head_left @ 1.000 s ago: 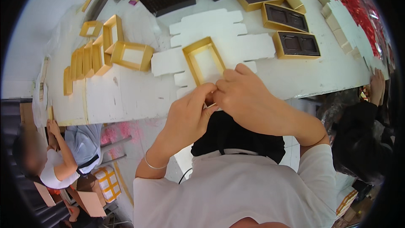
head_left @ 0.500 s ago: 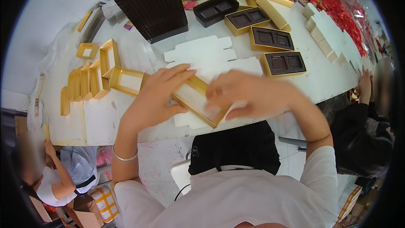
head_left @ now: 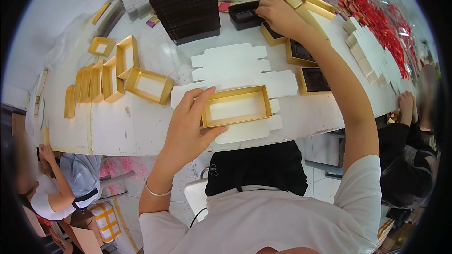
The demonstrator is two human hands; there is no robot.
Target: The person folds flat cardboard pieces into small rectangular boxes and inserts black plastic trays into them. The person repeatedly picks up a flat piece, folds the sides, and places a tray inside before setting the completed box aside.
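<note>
My left hand (head_left: 187, 124) grips the left end of an open gold cardboard box (head_left: 240, 95), thumb at its near edge and fingers at the far corner. Inside, the box shows a pale bottom and nothing else. It rests on flat white cut-out cardboard (head_left: 228, 66) near the table's front edge. My right hand (head_left: 281, 18) reaches far forward, its fingers closed at the right end of a black plastic tray (head_left: 240, 24) with moulded hollows. The fingertips are partly hidden there. Gold boxes with dark inserts (head_left: 310, 81) stand under and beside my right forearm.
A tall stack of dark trays (head_left: 183, 7) rises at the back. Several open gold boxes (head_left: 149, 85) stand at the left. Folded white cartons (head_left: 367, 49) and red-wrapped pieces (head_left: 379, 23) lie at the right. Other people sit at both sides.
My right hand has left the gold box and moved forward to the black tray. The gold box, held by my left hand, has turned from slanted to nearly level across the white cardboard.
</note>
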